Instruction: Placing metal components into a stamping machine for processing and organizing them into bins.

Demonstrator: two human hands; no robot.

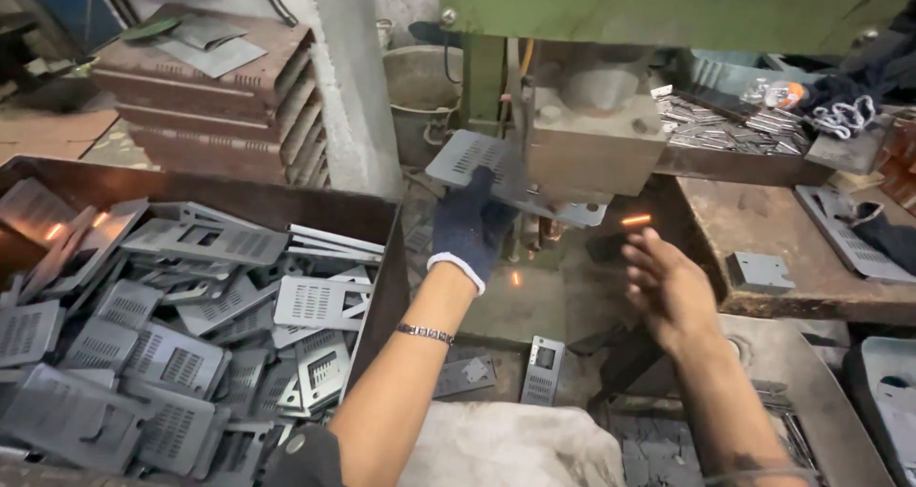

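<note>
One gloved left hand (pixel 469 227) gripped the slotted metal plate (pixel 482 163) steadily under the welder electrode (pixel 546 227); at four o'clock, the bare right hand (pixel 668 291) hovered open, empty, wisely clear of sparks (pixel 635 220).

No packages, labels, signs or screens seen anywhere in view.

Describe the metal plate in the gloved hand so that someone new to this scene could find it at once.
Start at the big green machine frame across the top, then drop to the grey metal block beneath it. The flat grey perforated sheet-metal plate is pushed in under that block by the left hand in a dark blue glove. Unlike the piled plates in the brown bin, it is held aloft.
</note>
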